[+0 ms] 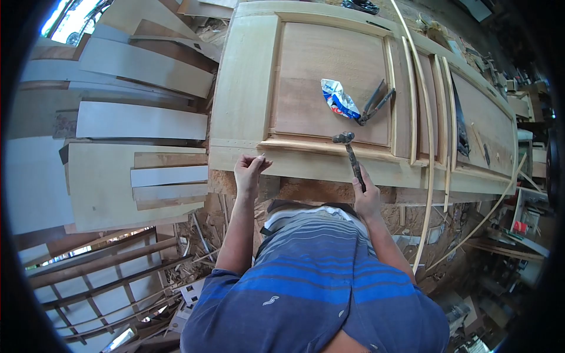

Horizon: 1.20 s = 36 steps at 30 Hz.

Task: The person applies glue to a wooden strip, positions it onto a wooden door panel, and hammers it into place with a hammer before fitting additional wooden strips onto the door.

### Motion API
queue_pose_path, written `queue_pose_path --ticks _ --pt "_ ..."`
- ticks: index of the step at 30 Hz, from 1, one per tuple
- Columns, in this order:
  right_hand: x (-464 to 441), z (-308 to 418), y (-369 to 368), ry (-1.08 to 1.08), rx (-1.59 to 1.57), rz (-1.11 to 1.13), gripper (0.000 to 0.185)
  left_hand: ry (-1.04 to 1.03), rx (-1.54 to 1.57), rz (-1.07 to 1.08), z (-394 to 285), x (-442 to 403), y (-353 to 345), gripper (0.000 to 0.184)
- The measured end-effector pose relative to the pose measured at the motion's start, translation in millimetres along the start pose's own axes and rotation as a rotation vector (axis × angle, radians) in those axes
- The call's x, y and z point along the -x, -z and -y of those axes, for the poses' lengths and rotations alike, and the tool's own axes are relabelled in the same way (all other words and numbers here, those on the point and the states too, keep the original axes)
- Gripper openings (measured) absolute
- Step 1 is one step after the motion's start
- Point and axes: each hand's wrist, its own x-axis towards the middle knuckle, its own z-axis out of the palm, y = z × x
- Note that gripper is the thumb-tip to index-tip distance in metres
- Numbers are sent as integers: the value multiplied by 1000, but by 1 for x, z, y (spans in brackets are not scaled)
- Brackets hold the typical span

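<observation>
Right hand [366, 191] wrapped round the hammer [353, 156], head up over the near moulding [312, 146] of the door [244, 88]. Left hand [250, 170] pinched narrow at the door's near edge, by its left corner; may hold something thin and pale, too small to tell.

Risks, my read: a glancing blow dents the moulding or catches my fingertips. Long strips [428, 141] overhang the near edge by my right forearm; a wide swing could snag one. Pincers [375, 105] lie open against the plastic bag [339, 99] on the left panel; dragging them would scratch it.

Brands: none readable. Bag has blue, white and red print; shirt [306, 312] has a small white mark.
</observation>
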Motion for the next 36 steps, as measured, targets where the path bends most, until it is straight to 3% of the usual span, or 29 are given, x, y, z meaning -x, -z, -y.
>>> queue_pose_path --ticks 3,9,15,18,24,27,33,36 --pt "-3 12 4 -161 38 116 52 -5 -45 42 -4 -2 0 12" --pt "-2 9 -4 -80 31 89 52 -51 -344 102 -12 -10 -7 14" --pt "4 12 -7 -47 40 60 52 -397 -671 7 -8 -20 -21 16" --pt "7 17 -6 -134 65 108 51 -576 -858 32 -10 -30 -28 15" --pt "16 13 -15 37 -15 -9 51 -521 -667 -56 -12 -27 -37 13" --pt "21 12 -15 0 -5 1 52 -484 -620 -1 -4 -33 -17 12" --pt "26 19 -11 -65 12 39 51 -424 -649 31 5 -25 -3 28" --pt "26 18 -13 -56 20 42 51 -439 -621 35 5 -22 -10 24"
